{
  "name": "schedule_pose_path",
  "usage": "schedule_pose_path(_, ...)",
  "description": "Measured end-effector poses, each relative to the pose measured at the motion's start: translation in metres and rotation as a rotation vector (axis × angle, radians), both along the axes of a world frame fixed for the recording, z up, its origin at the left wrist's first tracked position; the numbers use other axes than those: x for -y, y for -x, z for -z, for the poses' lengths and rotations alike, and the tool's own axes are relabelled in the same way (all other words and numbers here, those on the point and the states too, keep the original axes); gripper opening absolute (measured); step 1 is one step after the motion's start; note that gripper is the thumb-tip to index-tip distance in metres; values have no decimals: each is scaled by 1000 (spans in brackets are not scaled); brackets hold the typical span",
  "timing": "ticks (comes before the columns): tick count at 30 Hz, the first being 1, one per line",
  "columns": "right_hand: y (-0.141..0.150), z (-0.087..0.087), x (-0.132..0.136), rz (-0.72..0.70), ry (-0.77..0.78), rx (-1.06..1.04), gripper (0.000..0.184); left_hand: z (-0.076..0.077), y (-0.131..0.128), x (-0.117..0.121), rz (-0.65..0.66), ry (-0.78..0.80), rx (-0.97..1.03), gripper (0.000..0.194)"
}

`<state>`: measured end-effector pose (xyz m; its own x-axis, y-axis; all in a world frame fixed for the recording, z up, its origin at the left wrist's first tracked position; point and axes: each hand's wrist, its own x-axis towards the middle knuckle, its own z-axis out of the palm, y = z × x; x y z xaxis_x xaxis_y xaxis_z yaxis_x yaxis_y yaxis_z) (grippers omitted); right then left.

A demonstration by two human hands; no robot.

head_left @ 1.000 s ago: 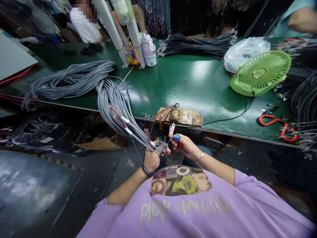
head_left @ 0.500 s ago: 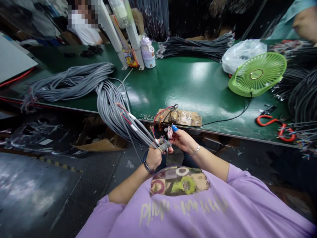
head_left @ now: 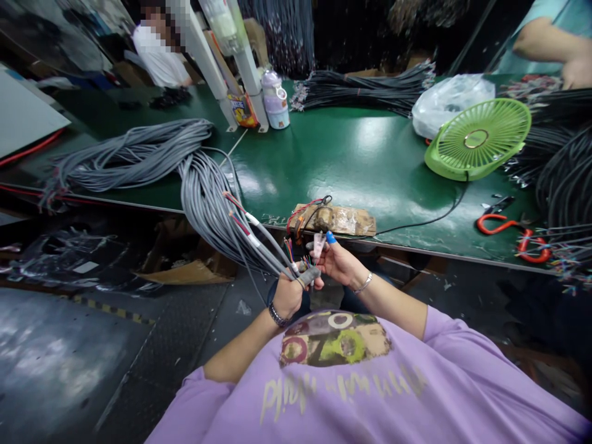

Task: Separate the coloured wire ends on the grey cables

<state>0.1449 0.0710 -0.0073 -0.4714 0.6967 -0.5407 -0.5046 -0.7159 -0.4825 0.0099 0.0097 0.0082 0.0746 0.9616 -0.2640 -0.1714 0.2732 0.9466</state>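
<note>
My left hand [head_left: 287, 295] is closed round the ends of several grey cables [head_left: 266, 250], near the bench's front edge. Thin coloured wires [head_left: 289, 248] fan out from the cable ends above its fingers. Grey wrapping covers its thumb. Beside it, my right hand [head_left: 341, 262] has its fingers drawn together at the wire tips, with a blue cover on the thumb. A small pale pink piece [head_left: 319, 245] shows at these fingers; whether it is held or wrapped on a finger I cannot tell. Behind the hands, a wooden block [head_left: 354, 221] with red and black leads lies at the edge.
A coil of grey cable [head_left: 134, 154] lies on the green bench [head_left: 342, 148] at left. Rightward are a green fan [head_left: 478, 139], orange-handled scissors [head_left: 493, 223] and black cable bundles [head_left: 567, 176]. A bottle [head_left: 276, 102] stands at the back. A co-worker's arm [head_left: 543, 43] shows top right.
My right hand's fingertips have shifted slightly, and the pale pink piece shows more fully. The coloured wires have moved a little right. The co-worker's hand at top right has come down toward the bundles.
</note>
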Motion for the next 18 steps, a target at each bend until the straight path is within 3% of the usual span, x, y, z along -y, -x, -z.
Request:
schedule_pose_path(3,-4,-3,-1,-55,2,-20,52,1,2,6,-3,-28,-23,25)
schedule_pose_path(9,-2,-4,-2,-4,-109,18,27,-1,-1,9,-96,-53,-63,23)
schedule_pose_path(18,1,-10,-6,6,-23,69,35,4,-7,4,-176,-60,-48,19)
